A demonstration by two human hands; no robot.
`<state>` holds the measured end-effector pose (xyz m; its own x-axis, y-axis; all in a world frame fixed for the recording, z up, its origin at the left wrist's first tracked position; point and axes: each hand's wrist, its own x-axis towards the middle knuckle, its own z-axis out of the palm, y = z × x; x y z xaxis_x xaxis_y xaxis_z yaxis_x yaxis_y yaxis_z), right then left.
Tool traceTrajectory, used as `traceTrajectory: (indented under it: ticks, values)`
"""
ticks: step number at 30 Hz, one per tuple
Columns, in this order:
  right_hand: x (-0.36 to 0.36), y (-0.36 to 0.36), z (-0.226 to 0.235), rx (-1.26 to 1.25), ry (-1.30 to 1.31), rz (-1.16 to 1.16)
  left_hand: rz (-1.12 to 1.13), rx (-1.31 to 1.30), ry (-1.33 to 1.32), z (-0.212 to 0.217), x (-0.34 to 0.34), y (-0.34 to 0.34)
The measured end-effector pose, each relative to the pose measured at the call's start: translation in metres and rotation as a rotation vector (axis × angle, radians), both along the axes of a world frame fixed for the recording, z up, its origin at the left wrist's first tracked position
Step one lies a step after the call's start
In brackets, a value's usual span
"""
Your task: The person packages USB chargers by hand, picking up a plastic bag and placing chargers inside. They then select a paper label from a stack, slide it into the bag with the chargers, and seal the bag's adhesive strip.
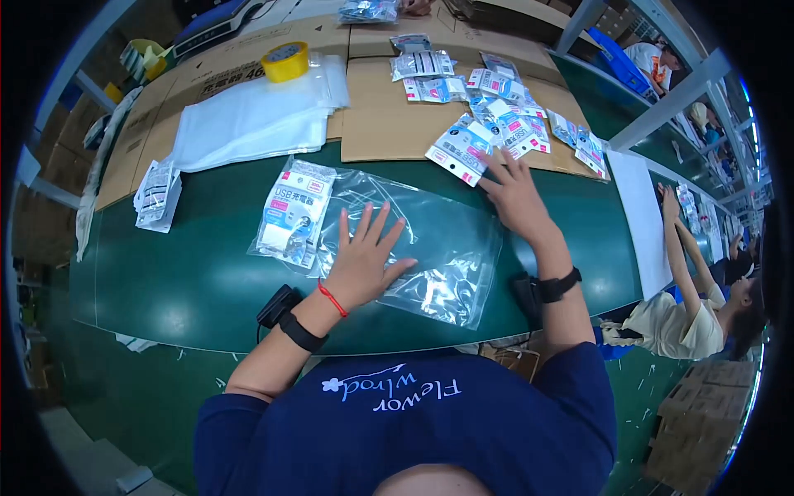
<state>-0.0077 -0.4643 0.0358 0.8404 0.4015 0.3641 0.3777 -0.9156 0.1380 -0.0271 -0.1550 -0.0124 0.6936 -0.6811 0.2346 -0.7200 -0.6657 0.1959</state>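
My left hand (361,263) lies flat with spread fingers on a clear plastic bag (455,236) on the green table. At the bag's left end sits a stack of carded charger packets (291,207) in white, pink and blue; whether it is inside the bag or on top, I cannot tell. Reaching right and forward, my right hand (519,198) has its fingers stretched out, their tips at the edge of a charger packet (457,147). That packet lies tilted at the near side of a loose pile of similar packets (499,85).
Flattened cardboard (385,124) covers the far table (165,264). A stack of translucent bags (248,128) carries a yellow tape roll (285,62). A smaller bundle of packets (157,196) stands at the left. At the right, past a metal frame (662,107), a co-worker (682,322) reaches over a table.
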Motion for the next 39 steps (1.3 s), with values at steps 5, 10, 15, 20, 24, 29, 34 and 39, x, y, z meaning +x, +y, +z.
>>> traceTrajectory:
  ticks: [5,10,15,20,24,29,34,39]
  values:
    - [0.017,0.045,0.022,0.436,0.132,0.101,0.005,-0.267,0.14,0.015,-0.002,-0.013]
    - [-0.016,0.111,0.066,0.663,0.323,0.525,0.123,-0.975,0.222,0.03,0.01,-0.02]
    - [-0.001,0.121,0.058,0.748,0.279,0.623,0.147,-1.641,0.838,0.03,0.018,-0.003]
    - [0.094,0.029,-0.015,0.899,-0.298,-0.186,0.079,-1.901,1.255,0.049,0.006,0.002]
    - [0.105,-0.01,-0.044,1.006,0.035,-0.302,0.256,-1.749,1.105,0.047,0.0,0.005]
    - [0.091,-0.007,-0.036,0.712,0.109,-0.387,0.229,-1.696,1.009,0.042,-0.002,0.011]
    - [0.07,-0.007,-0.019,1.381,0.187,-0.192,0.2,-1.591,0.945,0.045,-0.001,0.012]
    - [0.023,0.056,0.01,1.962,0.441,0.115,0.084,-1.408,0.755,0.056,-0.001,0.011]
